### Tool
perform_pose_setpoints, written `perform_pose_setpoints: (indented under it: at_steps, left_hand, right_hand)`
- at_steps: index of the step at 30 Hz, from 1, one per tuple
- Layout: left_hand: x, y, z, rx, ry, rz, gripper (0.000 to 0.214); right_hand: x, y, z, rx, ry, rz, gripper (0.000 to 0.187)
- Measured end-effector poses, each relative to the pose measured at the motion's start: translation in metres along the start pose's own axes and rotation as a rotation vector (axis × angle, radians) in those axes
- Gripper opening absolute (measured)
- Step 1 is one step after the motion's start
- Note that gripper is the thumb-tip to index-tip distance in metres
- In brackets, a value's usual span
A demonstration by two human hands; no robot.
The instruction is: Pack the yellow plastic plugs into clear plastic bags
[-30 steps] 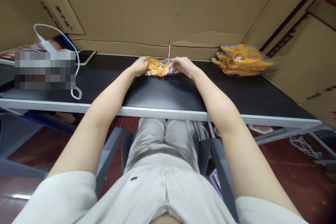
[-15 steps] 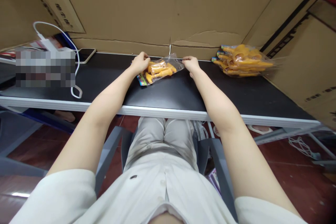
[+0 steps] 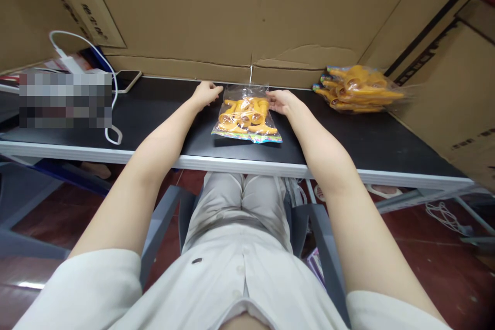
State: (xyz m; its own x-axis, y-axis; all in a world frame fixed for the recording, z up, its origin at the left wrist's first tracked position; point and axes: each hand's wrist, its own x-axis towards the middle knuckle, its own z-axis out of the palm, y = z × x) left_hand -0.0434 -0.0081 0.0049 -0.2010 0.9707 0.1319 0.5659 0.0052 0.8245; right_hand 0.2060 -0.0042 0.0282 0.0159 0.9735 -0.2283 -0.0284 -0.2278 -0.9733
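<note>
A clear plastic bag of orange plastic pieces (image 3: pixel 244 113) lies at the middle of the black tabletop, its colourful printed strip toward me. The pieces inside are curved and hollow; their exact kind I cannot make out. My right hand (image 3: pixel 280 101) grips the bag's right side near its far corner, thumb and fingers at the film. On the other side, my left hand (image 3: pixel 206 95) rests over the table just off the bag's far left corner, fingers bent and slightly apart, with nothing seen in them.
A stack of similar orange-filled bags (image 3: pixel 358 90) lies at the right, against the cardboard wall (image 3: pixel 255 15). At the left are a phone (image 3: pixel 127 81), a white cable (image 3: pixel 115 87) and a blurred-out object (image 3: pixel 65 100). A metal edge (image 3: pixel 247 166) runs along the table front.
The bag has turned so its printed strip, earlier at the left, now faces me. My left hand has come off it; my right hand has shifted slightly nearer and onto its side.
</note>
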Motion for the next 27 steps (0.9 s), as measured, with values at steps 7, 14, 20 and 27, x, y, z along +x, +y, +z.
perform_pose_setpoints:
  at_steps: [7,14,20,27]
  left_hand:
    - [-0.003,0.004,0.009,-0.086,0.011,0.001,0.018]
    - [-0.002,0.005,0.012,-0.552,-0.058,-0.124,0.021]
    - [-0.006,0.004,0.003,-0.563,-0.006,-0.179,0.027]
    - [-0.003,0.003,-0.004,-0.573,-0.030,-0.207,0.025]
  right_hand:
    - [0.013,0.005,0.000,-0.029,0.064,-0.033,0.032]
    - [0.021,0.011,0.000,-0.039,0.049,-0.098,0.032]
    - [0.012,0.009,0.002,-0.082,0.011,-0.101,0.032]
    - [0.009,0.006,-0.001,-0.084,-0.016,-0.099,0.033]
